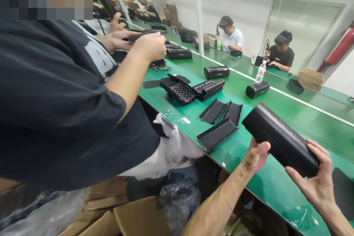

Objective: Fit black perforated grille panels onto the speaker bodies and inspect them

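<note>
Two hands (319, 184) hold housing (279, 136) near bench edge (276, 211).

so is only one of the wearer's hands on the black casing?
No, the left hand and the right hand both hold the black casing.

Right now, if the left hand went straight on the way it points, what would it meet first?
The left hand would first meet the black case it is holding; depth beyond that is hard to tell.
</note>
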Motion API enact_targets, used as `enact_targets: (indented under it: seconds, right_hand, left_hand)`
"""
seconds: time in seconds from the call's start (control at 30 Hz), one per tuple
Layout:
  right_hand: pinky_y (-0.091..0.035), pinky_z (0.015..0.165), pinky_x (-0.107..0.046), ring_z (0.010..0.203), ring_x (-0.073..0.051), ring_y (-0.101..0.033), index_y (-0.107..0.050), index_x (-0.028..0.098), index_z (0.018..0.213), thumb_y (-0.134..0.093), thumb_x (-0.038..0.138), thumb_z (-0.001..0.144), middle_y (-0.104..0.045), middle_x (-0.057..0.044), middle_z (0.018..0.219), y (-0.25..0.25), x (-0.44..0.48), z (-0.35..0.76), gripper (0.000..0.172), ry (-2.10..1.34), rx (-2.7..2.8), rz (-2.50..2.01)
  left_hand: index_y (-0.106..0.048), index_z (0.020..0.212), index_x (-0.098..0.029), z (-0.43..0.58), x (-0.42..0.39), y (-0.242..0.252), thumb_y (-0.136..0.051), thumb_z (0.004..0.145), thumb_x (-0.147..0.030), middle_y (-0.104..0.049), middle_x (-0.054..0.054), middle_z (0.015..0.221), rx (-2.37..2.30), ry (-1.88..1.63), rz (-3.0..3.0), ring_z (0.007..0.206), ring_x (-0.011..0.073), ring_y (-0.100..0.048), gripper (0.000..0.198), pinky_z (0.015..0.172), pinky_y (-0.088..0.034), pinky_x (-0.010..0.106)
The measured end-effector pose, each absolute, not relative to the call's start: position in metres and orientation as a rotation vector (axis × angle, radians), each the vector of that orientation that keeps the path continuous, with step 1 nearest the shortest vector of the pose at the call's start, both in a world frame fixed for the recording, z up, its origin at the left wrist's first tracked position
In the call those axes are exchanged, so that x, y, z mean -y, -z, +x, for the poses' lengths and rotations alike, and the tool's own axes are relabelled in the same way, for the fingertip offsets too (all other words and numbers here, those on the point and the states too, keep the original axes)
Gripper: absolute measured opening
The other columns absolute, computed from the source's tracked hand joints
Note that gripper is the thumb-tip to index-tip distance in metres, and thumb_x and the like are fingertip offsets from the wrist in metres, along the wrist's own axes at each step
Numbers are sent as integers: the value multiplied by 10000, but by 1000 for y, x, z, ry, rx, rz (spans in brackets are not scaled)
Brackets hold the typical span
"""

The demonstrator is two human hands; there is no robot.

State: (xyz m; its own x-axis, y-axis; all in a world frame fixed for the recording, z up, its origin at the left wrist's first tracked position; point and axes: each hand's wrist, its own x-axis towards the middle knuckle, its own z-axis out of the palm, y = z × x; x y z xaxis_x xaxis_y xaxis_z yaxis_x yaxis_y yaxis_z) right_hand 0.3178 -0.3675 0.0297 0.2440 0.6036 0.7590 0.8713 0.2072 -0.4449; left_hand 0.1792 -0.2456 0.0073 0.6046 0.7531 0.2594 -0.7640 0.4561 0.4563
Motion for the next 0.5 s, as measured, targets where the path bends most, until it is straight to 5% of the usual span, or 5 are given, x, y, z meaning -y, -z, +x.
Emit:
enact_targets:
  seconds: [0.17,0.27,0.5]
  right_hand:
    - [-441,1149,-648,1388,-428,-578,-541,285,1395,-873,487,856,-582,-166,1485,-48,388,332,665,257,1427,-1518]
    - [-520,1072,-579,1379,-419,-595,-556,294,1390,-867,474,861,-608,-153,1471,-54,398,344,640,226,1514,-1546]
    - [-516,1096,-529,1393,-402,-591,-564,304,1461,-813,454,924,-622,-127,1479,-59,410,356,611,167,1504,-1570]
  left_hand:
    - [-457,1641,-294,148,201,-23,-976,662,-583,-590,138,1601,-10,-975,863,1545,448,-447,1146,1276,-311,607]
    - [-483,1623,-308,123,170,-41,-1050,566,-477,-507,138,1661,-66,-968,1282,1559,429,-409,1211,1303,-284,552]
    - [-577,1520,-274,117,167,-51,-998,628,-498,-632,100,1454,-68,-927,1533,1228,347,-632,1011,1053,-527,419]
